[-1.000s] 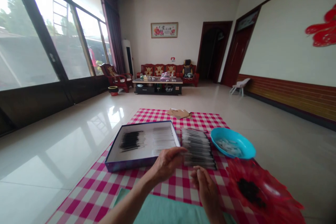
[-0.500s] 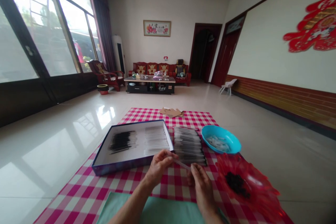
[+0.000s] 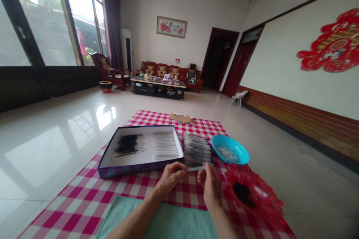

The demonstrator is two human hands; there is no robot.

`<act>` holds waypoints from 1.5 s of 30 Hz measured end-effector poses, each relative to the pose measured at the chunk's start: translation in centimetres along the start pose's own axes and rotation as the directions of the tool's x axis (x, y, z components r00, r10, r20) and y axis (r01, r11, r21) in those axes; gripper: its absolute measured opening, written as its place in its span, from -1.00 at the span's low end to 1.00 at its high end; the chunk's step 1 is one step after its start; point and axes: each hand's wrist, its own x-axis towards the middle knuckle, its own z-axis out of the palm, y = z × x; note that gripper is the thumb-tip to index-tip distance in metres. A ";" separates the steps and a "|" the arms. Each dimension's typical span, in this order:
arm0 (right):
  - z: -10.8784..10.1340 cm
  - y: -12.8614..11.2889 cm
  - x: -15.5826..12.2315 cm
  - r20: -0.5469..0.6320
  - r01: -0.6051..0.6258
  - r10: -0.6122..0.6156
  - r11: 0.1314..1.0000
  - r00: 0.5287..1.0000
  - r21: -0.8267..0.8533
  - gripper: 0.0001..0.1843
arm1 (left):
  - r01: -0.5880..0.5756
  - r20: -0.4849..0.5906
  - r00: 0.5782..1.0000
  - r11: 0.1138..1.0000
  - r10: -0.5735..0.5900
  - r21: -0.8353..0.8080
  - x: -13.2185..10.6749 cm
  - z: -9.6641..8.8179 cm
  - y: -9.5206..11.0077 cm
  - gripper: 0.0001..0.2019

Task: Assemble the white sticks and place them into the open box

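A slim translucent pen barrel (image 3: pixel 195 168) lies nearly level between my two hands. My left hand (image 3: pixel 172 175) pinches its left end, and the closed fingers of my right hand (image 3: pixel 210 183) grip the right end. Just beyond them is a row of pale pens with dark ends (image 3: pixel 198 149), side by side on the cloth. To the left, a shallow dark-blue box with a white inside (image 3: pixel 146 129) holds thin black refills (image 3: pixel 127 144) and clear barrels (image 3: pixel 166 145) in separate groups. Fine detail at the fingertips is too small to make out.
A blue bowl (image 3: pixel 243 150) with small whitish pieces stands at the right. Nearer, a red petal-shaped bowl (image 3: pixel 266 194) holds small black pieces. Brown cardboard pieces (image 3: pixel 182 118) lie at the checkered tablecloth's (image 3: pixel 70 198) far end. Green cloth (image 3: pixel 157 218) lies under my forearms.
The pen barrel has turned from slanting down rightward to nearly level, as my right hand has risen slightly. Both hands keep hold of it. My view has tilted a little.
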 end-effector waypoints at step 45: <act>0.3 1.9 0.2 0.264 -0.071 0.062 0.997 0.963 0.027 -0.62 | -0.235 0.190 0.972 0.647 0.139 0.725 -0.2 -0.2 0.7 -0.64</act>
